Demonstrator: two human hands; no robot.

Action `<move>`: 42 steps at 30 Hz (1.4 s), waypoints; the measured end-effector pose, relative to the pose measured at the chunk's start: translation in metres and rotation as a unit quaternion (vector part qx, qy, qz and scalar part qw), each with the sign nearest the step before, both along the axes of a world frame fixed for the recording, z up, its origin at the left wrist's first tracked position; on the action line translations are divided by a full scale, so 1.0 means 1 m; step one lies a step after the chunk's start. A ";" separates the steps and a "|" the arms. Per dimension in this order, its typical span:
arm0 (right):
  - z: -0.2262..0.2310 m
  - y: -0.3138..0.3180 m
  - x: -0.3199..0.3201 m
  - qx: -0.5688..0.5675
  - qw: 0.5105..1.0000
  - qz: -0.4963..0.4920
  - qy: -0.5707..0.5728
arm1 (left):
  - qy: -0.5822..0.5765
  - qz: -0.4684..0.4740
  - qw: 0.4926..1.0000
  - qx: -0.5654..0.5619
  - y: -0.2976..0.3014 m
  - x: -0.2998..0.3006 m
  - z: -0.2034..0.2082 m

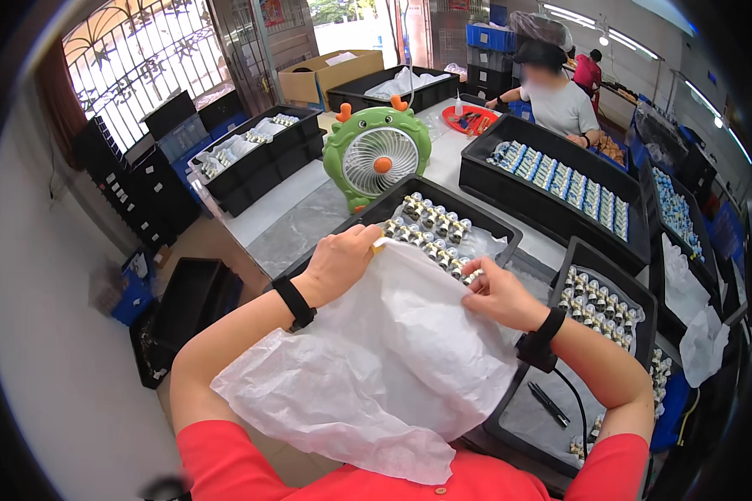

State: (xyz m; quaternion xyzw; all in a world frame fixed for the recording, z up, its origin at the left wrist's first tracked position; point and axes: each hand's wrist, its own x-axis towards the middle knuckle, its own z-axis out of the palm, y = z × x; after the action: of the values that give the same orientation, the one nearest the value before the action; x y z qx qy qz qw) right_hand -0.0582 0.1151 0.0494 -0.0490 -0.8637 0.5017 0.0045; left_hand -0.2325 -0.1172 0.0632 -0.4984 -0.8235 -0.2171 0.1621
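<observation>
A large, crumpled white sheet (376, 351), thin like tissue or plastic, hangs between my hands and drapes toward my lap. My left hand (342, 260) is closed on its upper left edge, with a bit of yellow at the fingertips. My right hand (500, 294) pinches the sheet's right edge. Just beyond the sheet lies a black tray (510, 230) holding rows of small figurines (434, 219) with clear tops and dark and gold parts. The sheet covers the near part of this tray.
A green animal-shaped fan (378, 154) stands behind the tray. To the right, another black tray (643, 292) holds similar figurines, and a black pen (548, 404) lies in a nearer tray. Farther back, a black bin (476, 179) contains blue-and-white pieces. A co-worker (560, 108) sits beyond it.
</observation>
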 end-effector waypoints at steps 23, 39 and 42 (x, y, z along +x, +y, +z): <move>-0.026 0.021 0.010 0.199 0.977 0.072 0.036 | -0.424 0.068 0.899 -0.088 -0.026 0.006 -0.019; -0.018 0.031 -0.015 0.308 0.951 0.025 0.026 | -0.312 0.058 0.946 -0.059 -0.047 -0.020 0.003; -0.024 0.037 -0.019 0.318 0.948 0.022 0.028 | -0.466 0.031 0.883 -0.049 -0.052 0.003 0.043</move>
State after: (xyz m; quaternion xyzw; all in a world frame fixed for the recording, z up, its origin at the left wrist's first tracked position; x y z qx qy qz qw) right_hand -0.0772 0.1519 0.0256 -0.0118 -0.9787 0.2025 0.0328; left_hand -0.2292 -0.1696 0.1058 -0.3217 -0.8285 -0.3789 -0.2579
